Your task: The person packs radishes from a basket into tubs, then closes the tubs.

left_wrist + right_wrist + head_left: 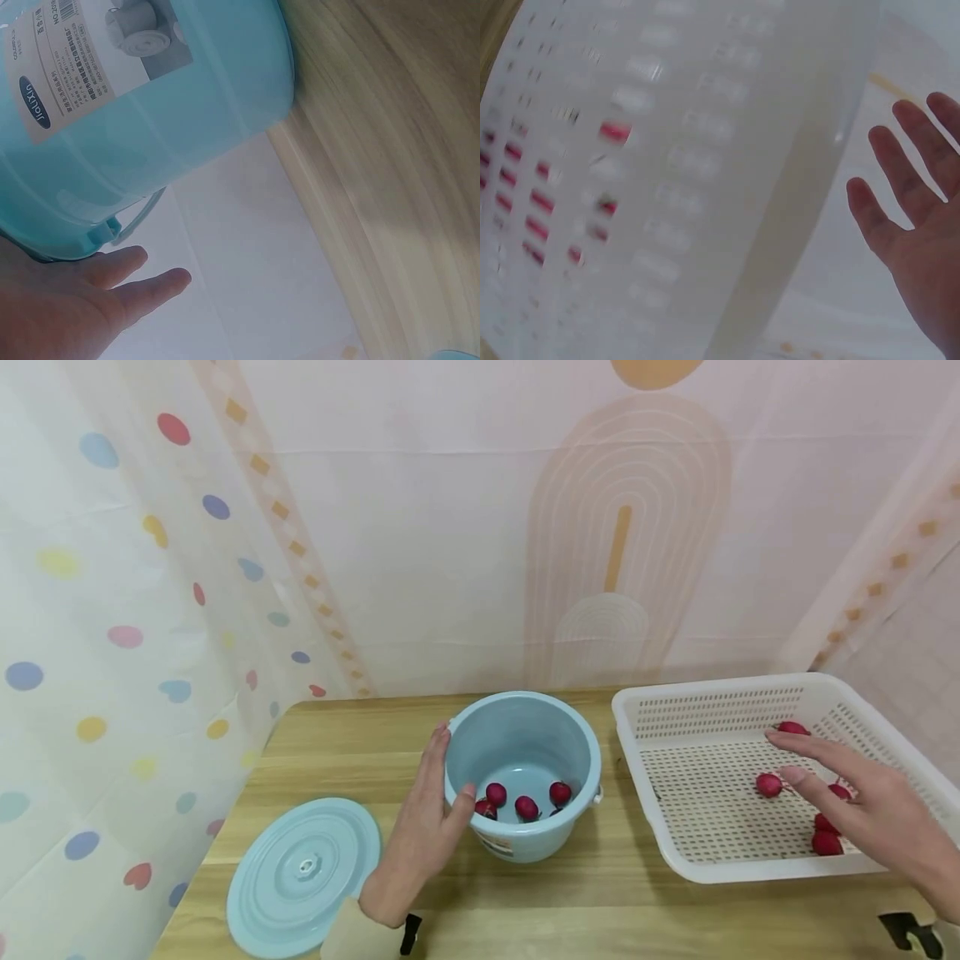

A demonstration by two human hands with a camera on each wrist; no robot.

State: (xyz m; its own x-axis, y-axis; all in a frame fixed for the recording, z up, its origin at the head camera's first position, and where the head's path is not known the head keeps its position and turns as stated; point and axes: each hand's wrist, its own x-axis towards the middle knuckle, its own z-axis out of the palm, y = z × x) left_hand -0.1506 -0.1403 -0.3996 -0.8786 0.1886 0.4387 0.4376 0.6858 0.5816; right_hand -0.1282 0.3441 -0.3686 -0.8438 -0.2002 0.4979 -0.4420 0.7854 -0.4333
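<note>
From here, I'd say the blue bucket [517, 743] near the far edge of the tabletop [517, 918] could tip and spill its radishes [527, 808] if the left hand [423, 839] bears down on the rim. That hand's fingers rest nearly straight against it, thumb apart; the right hand [870, 793] hangs over the white basket [705, 802] toward the right edge, fingers spread, holding nothing

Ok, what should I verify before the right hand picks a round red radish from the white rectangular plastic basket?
1. Round light-blue plastic bucket upright on the wood-grain table: ok.
2. Round light-blue plastic lid off the bucket: ok.
3. Left hand touching the bucket: ok.
4. Right hand empty, above the white rectangular plastic basket: ok.
5. Round red radishes in the basket: ok, several show.
6. Exact radish count there: cannot tell, right hand blocks part.
</note>
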